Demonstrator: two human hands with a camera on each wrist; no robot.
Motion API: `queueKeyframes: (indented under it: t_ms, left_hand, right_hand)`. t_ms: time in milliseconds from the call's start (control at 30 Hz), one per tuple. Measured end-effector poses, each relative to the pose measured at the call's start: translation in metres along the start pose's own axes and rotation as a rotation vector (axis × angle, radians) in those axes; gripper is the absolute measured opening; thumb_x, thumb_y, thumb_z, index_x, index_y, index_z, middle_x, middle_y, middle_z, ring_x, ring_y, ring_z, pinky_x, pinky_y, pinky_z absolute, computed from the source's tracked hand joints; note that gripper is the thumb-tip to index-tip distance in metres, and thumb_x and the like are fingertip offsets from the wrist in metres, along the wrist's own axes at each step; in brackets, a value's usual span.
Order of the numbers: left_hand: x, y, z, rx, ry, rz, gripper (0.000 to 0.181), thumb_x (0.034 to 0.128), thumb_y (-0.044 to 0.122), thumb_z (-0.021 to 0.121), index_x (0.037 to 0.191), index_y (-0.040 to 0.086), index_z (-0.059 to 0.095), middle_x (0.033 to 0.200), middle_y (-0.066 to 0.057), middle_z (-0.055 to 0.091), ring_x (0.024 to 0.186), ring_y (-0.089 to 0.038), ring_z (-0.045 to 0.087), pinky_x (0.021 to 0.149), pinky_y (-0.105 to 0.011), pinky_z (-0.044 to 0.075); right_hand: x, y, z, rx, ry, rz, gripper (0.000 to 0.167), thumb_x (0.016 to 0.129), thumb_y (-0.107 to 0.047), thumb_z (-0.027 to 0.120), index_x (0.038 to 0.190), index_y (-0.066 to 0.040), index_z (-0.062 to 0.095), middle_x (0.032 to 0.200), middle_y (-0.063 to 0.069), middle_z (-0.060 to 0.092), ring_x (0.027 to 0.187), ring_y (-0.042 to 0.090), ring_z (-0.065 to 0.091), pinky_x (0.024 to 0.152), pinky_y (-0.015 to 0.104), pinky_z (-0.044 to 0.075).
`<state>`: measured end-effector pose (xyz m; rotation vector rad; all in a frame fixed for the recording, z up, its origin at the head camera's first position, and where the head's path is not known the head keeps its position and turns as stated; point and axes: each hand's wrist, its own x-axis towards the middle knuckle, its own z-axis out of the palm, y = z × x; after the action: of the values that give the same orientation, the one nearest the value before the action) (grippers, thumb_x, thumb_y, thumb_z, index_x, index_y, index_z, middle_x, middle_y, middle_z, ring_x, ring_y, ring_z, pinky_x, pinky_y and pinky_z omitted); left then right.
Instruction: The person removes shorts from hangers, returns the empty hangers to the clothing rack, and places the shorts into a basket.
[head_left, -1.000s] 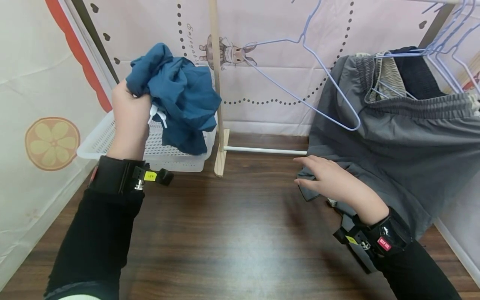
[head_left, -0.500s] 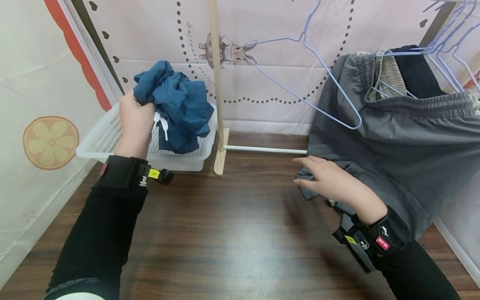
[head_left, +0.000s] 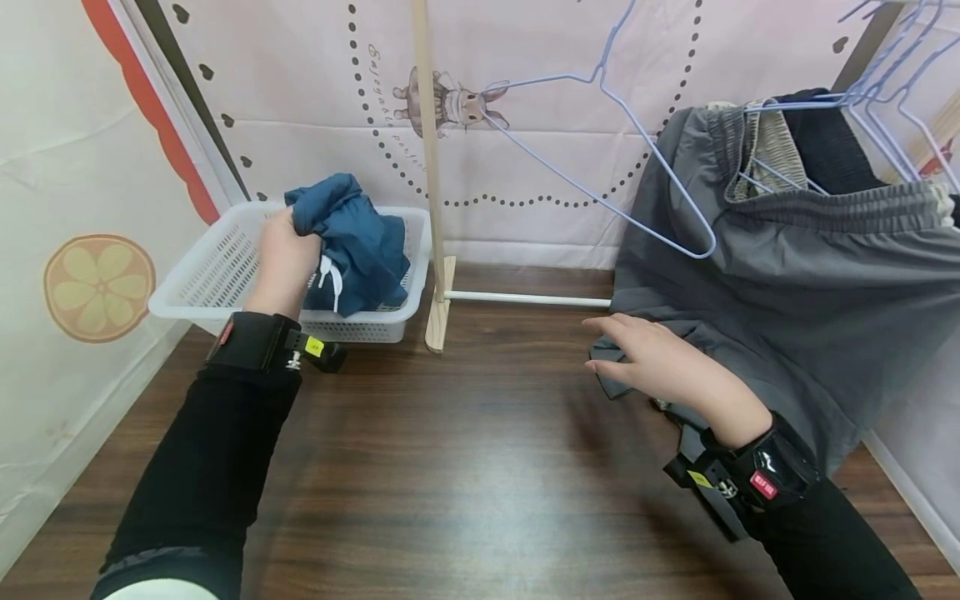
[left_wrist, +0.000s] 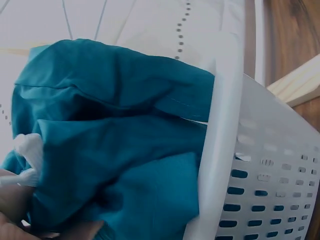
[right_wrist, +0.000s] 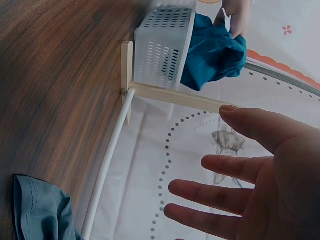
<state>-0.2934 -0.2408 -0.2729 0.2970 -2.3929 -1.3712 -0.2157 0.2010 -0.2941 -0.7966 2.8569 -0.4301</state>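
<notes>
Bunched blue shorts [head_left: 360, 250] with a white drawstring hang from my left hand [head_left: 287, 258], which grips them by the top edge. Their lower part is inside the white perforated plastic basket [head_left: 202, 275]. In the left wrist view the blue cloth [left_wrist: 120, 135] lies against the basket's rim [left_wrist: 220, 135], fingers partly hidden at the lower left. My right hand [head_left: 660, 358] hovers with fingers spread and holds nothing, as the right wrist view of the hand [right_wrist: 260, 180] also shows. It is nearest to the grey shorts [head_left: 795, 317], in front of their leg.
A blue wire hanger [head_left: 637, 133] hangs bare in the middle. More hangers [head_left: 877, 108] at the right carry the grey shorts and darker garments behind. A wooden post [head_left: 431, 150] with a white bottom bar [head_left: 532, 298] stands right of the basket on the brown wood-grain surface [head_left: 450, 467].
My left hand has lowered the blue shorts from above the basket down into it, moving slightly right. My right hand has stayed almost where it was.
</notes>
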Motion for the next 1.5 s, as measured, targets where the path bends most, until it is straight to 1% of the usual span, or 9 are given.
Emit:
queueKeyframes:
  t_ms: [167,333,567,767,933,1100,1267,1367,1500]
  left_hand:
    - [0.003,0.0,0.008,0.061,-0.088,0.0,0.034,0.0939,-0.004,0.039,0.125,0.001,0.051,0.126,-0.018,0.05,0.111,-0.031,0.043,0.093,-0.043,0.035]
    - [0.007,0.003,0.016,0.101,-0.214,-0.06,0.057,0.0984,0.003,0.037,0.154,0.003,0.022,0.153,-0.021,0.03,0.13,-0.035,0.034,0.109,-0.05,0.027]
    - [0.009,0.003,0.025,0.183,-0.301,-0.107,0.062,0.1026,0.011,0.035,0.155,0.001,0.004,0.158,-0.024,0.014,0.141,-0.038,0.021,0.113,-0.054,0.018]
    - [0.008,0.009,0.03,0.177,-0.326,-0.101,0.062,0.1043,0.017,0.038,0.156,0.003,0.006,0.156,-0.026,0.018,0.137,-0.04,0.031,0.106,-0.051,0.035]
    - [0.005,0.012,0.033,0.192,-0.402,-0.092,0.059,0.1049,0.021,0.039,0.156,0.004,0.014,0.153,-0.026,0.026,0.131,-0.039,0.04,0.101,-0.049,0.041]
    - [0.004,0.012,0.034,0.279,-0.495,-0.022,0.062,0.1046,0.028,0.039,0.154,0.0,0.016,0.155,-0.026,0.022,0.137,-0.041,0.031,0.108,-0.053,0.031]
    - [0.0,0.013,0.035,0.336,-0.478,0.048,0.074,0.1015,0.041,0.043,0.155,0.001,0.011,0.157,-0.025,0.017,0.143,-0.041,0.019,0.112,-0.054,0.021]
    - [-0.002,0.014,0.039,0.353,-0.442,0.146,0.074,0.0999,0.041,0.049,0.155,0.004,0.016,0.156,-0.024,0.021,0.143,-0.039,0.021,0.112,-0.054,0.021]
    - [-0.004,0.015,0.044,0.423,-0.421,0.365,0.056,0.0979,0.023,0.059,0.149,0.01,0.041,0.156,-0.018,0.028,0.143,-0.039,0.019,0.113,-0.055,0.016]
  right_hand:
    - [0.001,0.001,0.0,0.004,-0.007,0.006,0.063,0.096,-0.046,0.057,0.146,-0.01,0.043,0.142,0.016,0.047,0.131,0.036,0.042,0.103,0.057,0.034]
    - [0.002,0.002,0.001,0.006,-0.014,0.018,0.064,0.096,-0.046,0.058,0.146,-0.01,0.042,0.143,0.015,0.046,0.131,0.035,0.043,0.103,0.056,0.034]
    - [0.001,0.001,0.002,0.008,-0.02,0.022,0.064,0.096,-0.047,0.058,0.146,-0.01,0.042,0.144,0.016,0.045,0.132,0.036,0.042,0.103,0.057,0.034]
    - [0.0,0.0,0.002,0.014,-0.021,0.019,0.064,0.096,-0.046,0.058,0.146,-0.01,0.042,0.144,0.017,0.045,0.131,0.037,0.042,0.103,0.057,0.035]
    - [-0.002,0.0,0.002,0.014,-0.013,0.012,0.063,0.097,-0.046,0.057,0.146,-0.009,0.042,0.144,0.017,0.045,0.131,0.038,0.042,0.103,0.057,0.034]
    - [0.0,0.001,0.003,0.013,-0.01,0.015,0.064,0.096,-0.046,0.058,0.146,-0.009,0.043,0.143,0.017,0.046,0.131,0.036,0.042,0.103,0.056,0.034]
    - [0.0,0.002,0.003,0.017,-0.017,0.02,0.065,0.095,-0.048,0.058,0.146,-0.01,0.042,0.144,0.016,0.046,0.131,0.035,0.042,0.103,0.056,0.035]
    - [0.0,0.001,0.003,0.018,-0.017,0.018,0.065,0.096,-0.048,0.058,0.146,-0.01,0.042,0.144,0.016,0.046,0.131,0.036,0.043,0.103,0.056,0.035]
    - [-0.001,0.001,0.004,0.013,-0.018,0.013,0.065,0.096,-0.048,0.057,0.146,-0.01,0.042,0.144,0.017,0.045,0.132,0.036,0.042,0.103,0.057,0.034]
